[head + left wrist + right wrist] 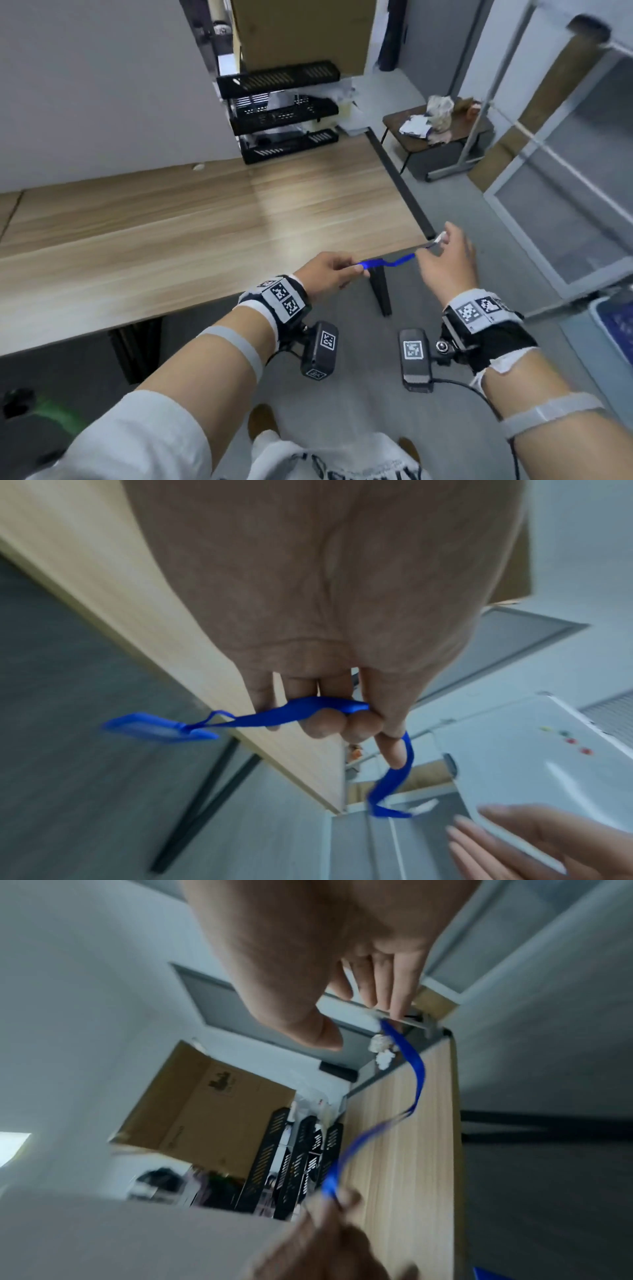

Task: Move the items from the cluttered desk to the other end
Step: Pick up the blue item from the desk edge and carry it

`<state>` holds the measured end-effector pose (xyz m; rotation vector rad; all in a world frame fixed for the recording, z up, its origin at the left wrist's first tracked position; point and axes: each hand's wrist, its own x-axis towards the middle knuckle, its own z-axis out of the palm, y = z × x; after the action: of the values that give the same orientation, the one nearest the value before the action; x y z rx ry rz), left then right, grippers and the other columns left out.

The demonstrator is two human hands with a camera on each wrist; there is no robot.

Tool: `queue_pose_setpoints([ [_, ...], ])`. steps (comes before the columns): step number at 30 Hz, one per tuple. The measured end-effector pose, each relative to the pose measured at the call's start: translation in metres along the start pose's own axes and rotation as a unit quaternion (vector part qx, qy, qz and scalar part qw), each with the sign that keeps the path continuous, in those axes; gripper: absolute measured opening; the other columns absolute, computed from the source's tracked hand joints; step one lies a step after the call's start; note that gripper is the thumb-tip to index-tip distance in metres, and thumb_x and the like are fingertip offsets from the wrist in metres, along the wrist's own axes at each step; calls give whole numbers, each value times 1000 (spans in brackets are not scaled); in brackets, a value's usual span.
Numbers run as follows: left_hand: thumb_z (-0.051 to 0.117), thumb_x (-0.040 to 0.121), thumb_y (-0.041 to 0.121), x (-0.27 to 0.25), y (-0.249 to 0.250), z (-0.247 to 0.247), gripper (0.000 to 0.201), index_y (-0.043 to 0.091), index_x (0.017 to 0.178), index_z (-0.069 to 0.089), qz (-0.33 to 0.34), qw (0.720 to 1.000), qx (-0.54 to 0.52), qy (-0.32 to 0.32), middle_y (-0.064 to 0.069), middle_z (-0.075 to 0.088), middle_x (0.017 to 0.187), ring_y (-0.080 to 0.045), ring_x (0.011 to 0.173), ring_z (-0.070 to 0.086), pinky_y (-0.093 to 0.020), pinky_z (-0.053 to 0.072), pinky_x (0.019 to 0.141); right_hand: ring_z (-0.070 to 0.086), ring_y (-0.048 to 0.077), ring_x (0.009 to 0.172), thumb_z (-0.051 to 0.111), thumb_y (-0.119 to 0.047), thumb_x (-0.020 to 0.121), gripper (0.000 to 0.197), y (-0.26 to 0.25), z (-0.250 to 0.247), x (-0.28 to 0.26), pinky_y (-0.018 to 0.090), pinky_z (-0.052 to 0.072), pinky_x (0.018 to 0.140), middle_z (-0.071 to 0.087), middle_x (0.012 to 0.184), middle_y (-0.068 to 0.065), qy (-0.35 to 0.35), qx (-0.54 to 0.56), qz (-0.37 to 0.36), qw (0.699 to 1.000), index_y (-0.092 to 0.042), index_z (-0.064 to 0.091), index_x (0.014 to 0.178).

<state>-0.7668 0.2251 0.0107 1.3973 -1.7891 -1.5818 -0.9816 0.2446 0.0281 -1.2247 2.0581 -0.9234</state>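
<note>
Here the left hand (327,274) pinches the blue lanyard (387,263) just off the desk's (205,219) near corner, while the right hand (445,260) holds its white end in loosely spread fingers; I'd gather the slack before setting it down, lest it snag the edge. Only the left wrist view shows the blue badge holder (161,727) dangling behind the fingers.

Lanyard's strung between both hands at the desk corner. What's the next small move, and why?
Probably lower both hands onto the desk and lay the lanyard flat. The left hand pinches the strap and the right hand holds its white end, while the badge holder dangles off the edge.
</note>
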Motion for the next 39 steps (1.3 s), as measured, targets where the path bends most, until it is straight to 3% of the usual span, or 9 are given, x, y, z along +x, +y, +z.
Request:
queue_pose_setpoints([
  [5,59,96,6,28,65,83,22,-13,107,64,84,995,42,-18,-9,66,95,-2,80,57,-16,46,80,59,17,117,58,-24,95,30,14,-51,-3,30,43,106,66,126,0,-213,16,-130,968,-25,66,124],
  [8,57,93,1,39,85,116,16,-10,104,63,103,994,28,-12,-9,68,91,0,82,60,-18,48,81,63,23,107,53,-35,96,26,26,-74,10,37,48,98,71,111,3,-224,-54,-121,966,-23,69,113],
  [12,68,81,39,58,91,143,39,4,97,67,66,997,-26,3,-17,66,87,-18,81,53,-29,44,71,62,23,78,52,-36,98,27,47,-105,36,32,47,74,62,76,0,-249,-75,-104,960,-16,68,89],
  [16,80,80,33,90,93,161,18,21,79,67,24,1000,-11,14,-6,67,80,-17,76,57,-33,44,74,51,18,63,61,-25,93,20,70,-130,70,27,34,57,53,60,-8,-179,-86,-92,976,-13,70,79],
  [21,73,90,30,151,106,181,21,19,75,64,9,1000,27,10,8,61,62,-5,56,50,-18,39,60,52,29,74,56,-26,96,26,95,-178,140,28,31,64,56,66,3,-25,-93,-51,994,-6,67,84],
  [25,66,95,24,199,117,195,23,19,74,57,18,999,30,19,8,60,59,0,44,45,-16,36,48,60,36,89,53,-22,97,25,115,-206,195,30,37,70,63,83,11,3,-118,-19,993,-5,69,89],
  [32,60,98,10,239,163,206,15,-3,93,64,46,999,12,14,-10,65,74,-19,66,62,-25,52,69,66,14,100,54,-34,96,22,113,-179,232,33,49,95,73,102,-7,-238,41,-117,963,-24,72,102],
  [35,58,99,10,249,169,207,17,-3,94,67,43,998,9,46,-8,65,72,-12,63,59,-24,50,67,65,19,77,51,-56,84,38,115,-164,246,38,53,79,70,79,-2,-304,55,-127,943,-22,67,91],
  [39,72,88,29,254,168,216,21,14,75,65,-26,991,-10,134,-6,66,70,-12,66,56,-30,46,68,41,12,56,56,-40,96,38,122,-170,273,29,35,60,43,55,-8,-353,15,-167,920,-14,57,68],
])
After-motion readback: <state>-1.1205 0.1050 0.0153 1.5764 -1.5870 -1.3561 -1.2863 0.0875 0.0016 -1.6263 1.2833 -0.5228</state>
